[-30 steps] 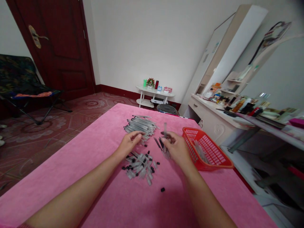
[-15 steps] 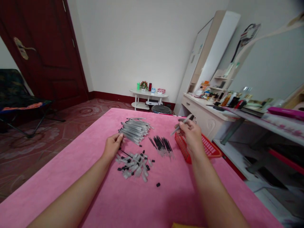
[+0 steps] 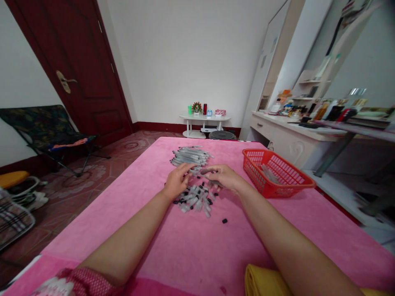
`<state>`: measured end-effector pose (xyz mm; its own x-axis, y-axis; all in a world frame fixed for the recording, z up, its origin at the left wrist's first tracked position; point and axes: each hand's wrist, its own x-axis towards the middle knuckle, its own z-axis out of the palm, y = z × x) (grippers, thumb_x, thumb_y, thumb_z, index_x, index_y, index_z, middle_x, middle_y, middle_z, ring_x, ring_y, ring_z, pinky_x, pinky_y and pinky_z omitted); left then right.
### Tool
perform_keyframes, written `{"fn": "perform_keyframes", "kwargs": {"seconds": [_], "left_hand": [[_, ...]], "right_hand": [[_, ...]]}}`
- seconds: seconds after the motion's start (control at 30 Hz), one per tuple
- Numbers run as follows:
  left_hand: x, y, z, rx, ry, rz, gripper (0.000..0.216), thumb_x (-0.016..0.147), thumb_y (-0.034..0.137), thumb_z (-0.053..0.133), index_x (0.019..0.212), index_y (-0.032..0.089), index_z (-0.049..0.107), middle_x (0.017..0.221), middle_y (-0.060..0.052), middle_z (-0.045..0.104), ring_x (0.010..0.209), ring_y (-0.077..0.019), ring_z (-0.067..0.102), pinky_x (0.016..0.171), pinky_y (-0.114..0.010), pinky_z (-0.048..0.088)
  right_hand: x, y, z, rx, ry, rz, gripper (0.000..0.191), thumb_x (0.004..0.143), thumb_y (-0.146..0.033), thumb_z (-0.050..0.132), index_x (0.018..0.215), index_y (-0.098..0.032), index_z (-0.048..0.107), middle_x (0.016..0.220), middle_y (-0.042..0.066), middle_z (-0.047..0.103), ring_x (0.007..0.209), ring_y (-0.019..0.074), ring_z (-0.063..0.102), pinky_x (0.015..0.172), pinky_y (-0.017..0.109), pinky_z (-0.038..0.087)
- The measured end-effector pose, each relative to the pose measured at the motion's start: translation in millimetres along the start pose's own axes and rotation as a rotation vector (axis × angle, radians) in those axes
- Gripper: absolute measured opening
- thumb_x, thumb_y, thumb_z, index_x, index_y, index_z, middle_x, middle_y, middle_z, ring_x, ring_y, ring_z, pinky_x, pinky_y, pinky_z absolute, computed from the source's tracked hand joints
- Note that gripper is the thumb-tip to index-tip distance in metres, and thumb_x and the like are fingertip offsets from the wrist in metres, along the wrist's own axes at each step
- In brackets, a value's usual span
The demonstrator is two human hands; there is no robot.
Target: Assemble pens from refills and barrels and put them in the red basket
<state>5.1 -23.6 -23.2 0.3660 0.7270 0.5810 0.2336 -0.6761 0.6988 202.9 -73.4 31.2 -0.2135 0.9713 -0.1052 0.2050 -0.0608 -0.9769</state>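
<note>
Above the middle of the pink-covered table, my left hand (image 3: 178, 181) and my right hand (image 3: 224, 177) face each other with fingertips close together. The left thumb and fingers are drawn together; what they hold, if anything, cannot be made out. On the right, the fingers stretch toward the left hand, apart from the thumb, with no pen visible in them. Grey pen barrels (image 3: 191, 156) lie stacked just beyond both hands. Clear pen caps and small black plugs (image 3: 197, 200) are heaped nearer to me. My right hand mostly covers the black refills.
A red plastic basket (image 3: 277, 185) with a few translucent pens (image 3: 270, 174) in it stands at the right. One black plug (image 3: 224, 221) lies apart near the front. Yellow cloth (image 3: 265, 281) rests at the near edge. A dressing table (image 3: 284, 133) is beyond the right side.
My right hand has come left from above the basket, and the pen it held is no longer seen in it. My left hand has left the barrel stack's near end, moving toward the right hand.
</note>
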Motion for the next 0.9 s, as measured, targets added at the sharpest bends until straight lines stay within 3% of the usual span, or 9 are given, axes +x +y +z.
{"fn": "perform_keyframes", "kwargs": {"seconds": [0.1, 0.3, 0.4, 0.57, 0.77, 0.9], "left_hand": [[0, -5, 4, 0.013, -0.027, -0.011, 0.034, 0.077, 0.021, 0.056, 0.11, 0.025, 0.065, 0.098, -0.008, 0.061, 0.091, -0.0213, 0.054, 0.089, -0.033, 0.04], [5, -17, 5, -0.077, 0.107, -0.112, 0.027, 0.075, 0.022, 0.059, 0.1, 0.022, 0.068, 0.098, -0.007, 0.064, 0.092, -0.0214, 0.055, 0.086, -0.031, 0.041], [7, -20, 6, -0.047, 0.123, -0.115, 0.027, 0.075, 0.02, 0.058, 0.1, 0.022, 0.068, 0.096, -0.006, 0.065, 0.089, -0.0201, 0.057, 0.083, -0.03, 0.042], [7, -21, 6, 0.013, 0.093, -0.069, 0.025, 0.077, 0.02, 0.055, 0.099, 0.021, 0.068, 0.093, -0.006, 0.065, 0.089, -0.02, 0.057, 0.082, -0.03, 0.043], [8, -24, 5, 0.027, 0.083, -0.064, 0.023, 0.077, 0.02, 0.055, 0.097, 0.02, 0.069, 0.093, -0.006, 0.065, 0.089, -0.0201, 0.057, 0.081, -0.03, 0.043], [8, -26, 5, 0.065, 0.08, -0.048, 0.022, 0.078, 0.02, 0.054, 0.095, 0.02, 0.069, 0.093, -0.006, 0.065, 0.086, -0.0194, 0.057, 0.081, -0.03, 0.043]], "right_hand": [[1, -2, -12, 0.205, -0.008, 0.021, 0.017, 0.075, -0.021, 0.063, 0.089, -0.012, 0.066, 0.061, 0.005, 0.068, 0.045, 0.0117, 0.06, 0.044, 0.022, 0.05], [5, -3, -31, 0.347, 0.119, -0.094, 0.006, 0.076, -0.018, 0.063, 0.08, -0.013, 0.063, 0.075, 0.01, 0.071, 0.067, 0.0169, 0.069, 0.058, 0.026, 0.058], [6, 1, -34, 0.269, 0.289, -0.116, 0.011, 0.073, -0.022, 0.067, 0.077, -0.013, 0.062, 0.069, 0.009, 0.071, 0.057, 0.0144, 0.066, 0.051, 0.023, 0.055], [11, 5, -43, 0.002, 0.57, -0.232, 0.019, 0.074, -0.029, 0.064, 0.067, -0.012, 0.059, 0.05, 0.003, 0.063, 0.036, 0.008, 0.05, 0.037, 0.017, 0.04], [7, -4, -65, -0.433, 0.785, -0.448, 0.028, 0.073, -0.038, 0.062, 0.068, -0.012, 0.067, 0.05, -0.001, 0.056, 0.048, 0.0106, 0.05, 0.046, 0.02, 0.036], [3, -10, -68, -0.384, 0.82, -0.504, 0.03, 0.075, -0.041, 0.06, 0.075, -0.012, 0.068, 0.052, -0.001, 0.056, 0.049, 0.011, 0.052, 0.048, 0.022, 0.041]]}}
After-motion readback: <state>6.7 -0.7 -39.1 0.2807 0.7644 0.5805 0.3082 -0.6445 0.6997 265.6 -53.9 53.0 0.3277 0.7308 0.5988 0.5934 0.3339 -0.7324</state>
